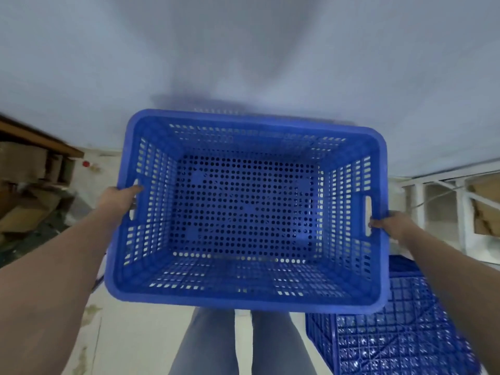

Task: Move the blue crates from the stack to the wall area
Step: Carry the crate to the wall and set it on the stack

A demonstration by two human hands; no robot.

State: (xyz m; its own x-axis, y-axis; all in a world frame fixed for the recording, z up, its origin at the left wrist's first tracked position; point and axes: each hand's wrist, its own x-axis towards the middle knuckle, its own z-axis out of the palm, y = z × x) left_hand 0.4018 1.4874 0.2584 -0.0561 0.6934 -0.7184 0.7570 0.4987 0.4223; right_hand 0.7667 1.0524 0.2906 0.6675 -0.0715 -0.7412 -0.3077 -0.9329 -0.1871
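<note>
I hold an empty blue perforated crate (pixel 246 212) in the air in front of me, its open top facing me. My left hand (pixel 119 198) grips its left rim by the handle slot. My right hand (pixel 392 224) grips the right rim beside the other handle slot. The crate hangs above the pale floor, close to the plain white wall (pixel 243 50) ahead. Another blue crate (pixel 392 334) sits on the floor at the lower right, bottom side up, partly under my right arm.
Cardboard boxes and a brown shelf (pixel 29 169) crowd the left side. A white metal rack (pixel 443 212) with boxes stands at the right. A small red object (pixel 85 164) lies on the floor by the wall. My legs (pixel 238 345) show below the crate.
</note>
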